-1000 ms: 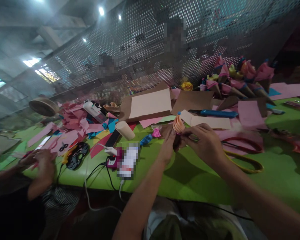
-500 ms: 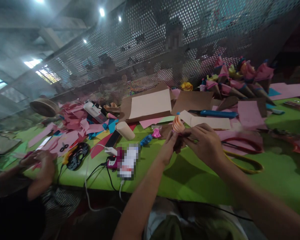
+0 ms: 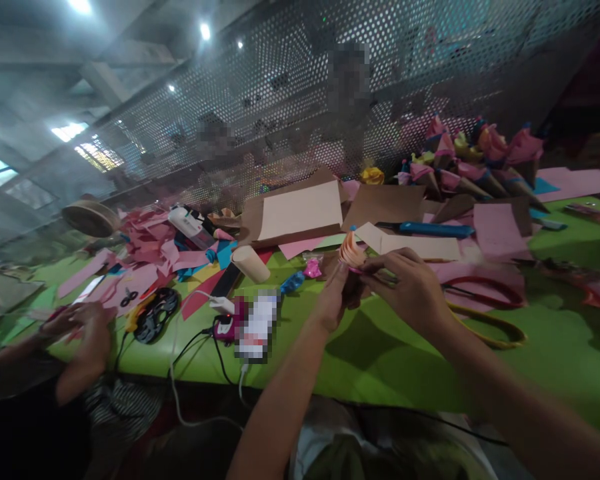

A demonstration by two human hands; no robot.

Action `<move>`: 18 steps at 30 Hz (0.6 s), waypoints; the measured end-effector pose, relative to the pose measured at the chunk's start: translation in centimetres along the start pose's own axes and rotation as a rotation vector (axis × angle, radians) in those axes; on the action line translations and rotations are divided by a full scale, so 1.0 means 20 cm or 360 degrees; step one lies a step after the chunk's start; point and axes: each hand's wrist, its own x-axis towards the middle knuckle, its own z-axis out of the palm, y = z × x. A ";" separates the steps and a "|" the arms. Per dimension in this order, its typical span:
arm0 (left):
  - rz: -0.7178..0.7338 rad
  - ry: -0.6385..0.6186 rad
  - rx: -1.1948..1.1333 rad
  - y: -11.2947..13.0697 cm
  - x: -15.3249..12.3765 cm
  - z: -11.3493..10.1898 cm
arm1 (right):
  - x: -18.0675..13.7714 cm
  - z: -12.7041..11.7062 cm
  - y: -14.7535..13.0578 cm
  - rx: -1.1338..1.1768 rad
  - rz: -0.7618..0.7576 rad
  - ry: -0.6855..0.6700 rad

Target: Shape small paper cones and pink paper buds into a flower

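Both my hands meet over the green table (image 3: pixel 380 360) around a small peach paper flower (image 3: pixel 351 252) with rolled petals. My left hand (image 3: pixel 336 295) holds it from below, fingers closed around its dark lower part. My right hand (image 3: pixel 411 288) pinches the flower's base from the right with thumb and fingers. What lies under the flower between my palms is hidden.
A co-worker's hands (image 3: pixel 83 325) work at the left beside scissors (image 3: pixel 127 298). Pink paper scraps (image 3: pixel 150 243), a glue gun (image 3: pixel 190 223), a paper roll (image 3: pixel 250 262), brown card (image 3: pixel 300 210), a blue knife (image 3: pixel 433 229) and finished paper cones (image 3: pixel 475 163) crowd the back. Cables (image 3: pixel 200 347) hang off the front edge.
The flower has tilted a little to the left and my left hand has slid slightly under it. The co-worker's hands have shifted slightly.
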 end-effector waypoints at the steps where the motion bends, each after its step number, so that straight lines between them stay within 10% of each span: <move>1: -0.0037 -0.0032 -0.0031 0.01 0.00 0.00 | 0.00 0.00 0.00 0.0003 -0.0004 0.0000; 18: -0.0019 -0.0174 -0.0057 0.01 0.00 -0.02 | 0.01 -0.03 -0.03 -0.0058 -0.0148 0.0040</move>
